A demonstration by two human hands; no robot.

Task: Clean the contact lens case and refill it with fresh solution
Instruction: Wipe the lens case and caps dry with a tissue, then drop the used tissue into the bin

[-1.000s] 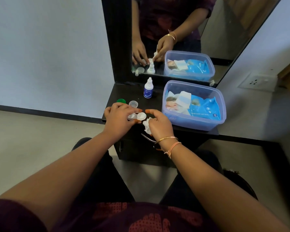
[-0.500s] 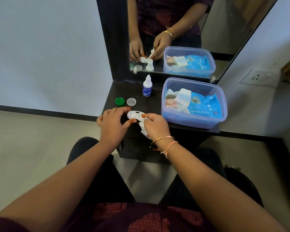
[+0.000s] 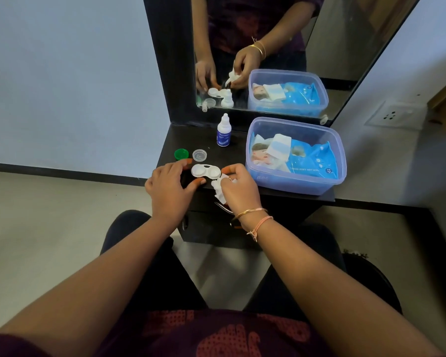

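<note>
The white contact lens case (image 3: 205,171), both wells uncapped, lies on the black shelf (image 3: 170,140) near its front edge. My left hand (image 3: 171,186) pinches the case's left end between thumb and fingers. My right hand (image 3: 238,188) touches the right well with its fingertips and keeps a crumpled white tissue (image 3: 219,190) in the palm. Behind the case lie a green cap (image 3: 181,153) and a clear cap (image 3: 199,155). The small white solution bottle (image 3: 224,130) with a blue label stands capped by the mirror.
A clear blue-tinted plastic box (image 3: 298,180) with a pack of wet wipes fills the right of the shelf. A mirror (image 3: 345,60) rises behind the shelf. Below the shelf front is a drawer with a metal handle (image 3: 223,207). My knees sit under the shelf.
The case has come down from between my raised hands onto the shelf. My right hand with the tissue has closed in on the right well.
</note>
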